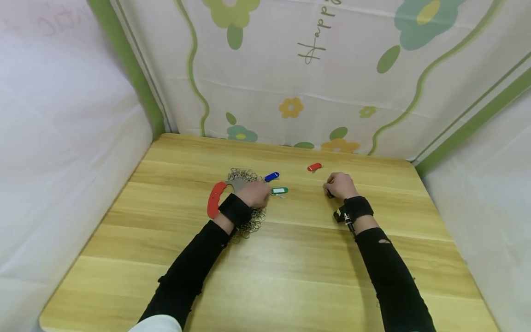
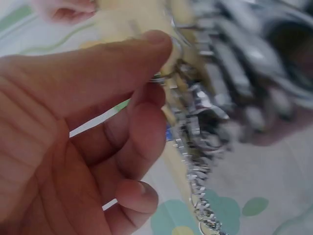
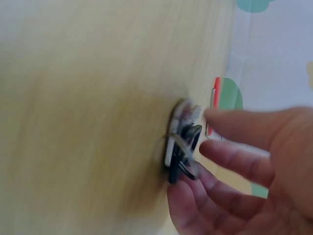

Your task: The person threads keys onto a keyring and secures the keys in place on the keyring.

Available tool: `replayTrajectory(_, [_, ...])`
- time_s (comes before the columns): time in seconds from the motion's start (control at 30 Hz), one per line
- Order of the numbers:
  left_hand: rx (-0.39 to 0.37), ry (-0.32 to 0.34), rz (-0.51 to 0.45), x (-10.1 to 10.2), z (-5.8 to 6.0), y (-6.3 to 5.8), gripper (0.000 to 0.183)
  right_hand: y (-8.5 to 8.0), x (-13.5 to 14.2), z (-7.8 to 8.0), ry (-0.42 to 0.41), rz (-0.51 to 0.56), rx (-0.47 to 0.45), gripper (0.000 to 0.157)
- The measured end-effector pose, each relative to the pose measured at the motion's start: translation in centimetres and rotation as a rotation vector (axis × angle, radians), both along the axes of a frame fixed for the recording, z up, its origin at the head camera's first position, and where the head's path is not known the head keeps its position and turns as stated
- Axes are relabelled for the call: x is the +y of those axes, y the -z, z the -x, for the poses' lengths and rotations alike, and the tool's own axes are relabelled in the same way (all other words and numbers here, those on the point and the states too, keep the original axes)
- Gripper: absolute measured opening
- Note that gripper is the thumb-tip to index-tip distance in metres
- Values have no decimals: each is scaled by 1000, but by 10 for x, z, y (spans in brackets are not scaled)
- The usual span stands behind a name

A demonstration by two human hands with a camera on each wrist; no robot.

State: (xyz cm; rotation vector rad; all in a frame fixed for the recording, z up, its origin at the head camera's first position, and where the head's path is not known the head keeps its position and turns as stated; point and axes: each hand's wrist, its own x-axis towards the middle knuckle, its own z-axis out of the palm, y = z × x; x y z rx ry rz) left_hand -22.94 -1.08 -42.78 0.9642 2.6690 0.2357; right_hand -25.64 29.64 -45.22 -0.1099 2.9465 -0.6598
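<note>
In the head view my left hand (image 1: 255, 193) lies over a grey plate (image 1: 236, 183) with a red handle (image 1: 214, 199), its curved edge hung with many metal rings (image 1: 258, 221). The left wrist view shows that hand's thumb and index finger pinching a metal ring (image 2: 157, 78) at the row's edge. A green key tag (image 1: 280, 190) and a blue key tag (image 1: 271, 176) lie just right of the left hand. My right hand (image 1: 342, 185) is at a black key tag (image 3: 171, 166) with a key and ring; the lower fingers touch it, the thumb stands slightly apart.
A red key tag (image 1: 314, 167) lies towards the back of the wooden table (image 1: 290, 267), beyond the right hand. Flower-patterned cloth (image 1: 257, 78) stands behind the table, with white cloth walls on both sides.
</note>
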Motion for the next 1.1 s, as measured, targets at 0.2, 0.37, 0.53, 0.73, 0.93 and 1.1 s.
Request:
replayTrajectory(0.2, [-144,-61,-192,-10,-1,-5,41,-3,-3,-8,-71,-41,-105,40])
replayTrajectory(0.37, [-184,-102,-229,-16,2,-7,30,-3,-4,-15,-66,-45,-140,42])
replayTrajectory(0.53, [-198,-149,-242,-21,5,-7,23,0,-2,-20,-19,-19,-99,32])
replayTrajectory(0.73, [-220,-187,-245,-23,7,-5,21,4,-1,-24,10,-26,-50,25])
replayTrajectory(0.93, [-162,-158,-244,-21,10,-7,23,0,2,-28,51,-56,-64,16])
replayTrajectory(1.1, [-148,-143,-227,-18,9,-7,17,-6,2,-30,16,-61,-73,13])
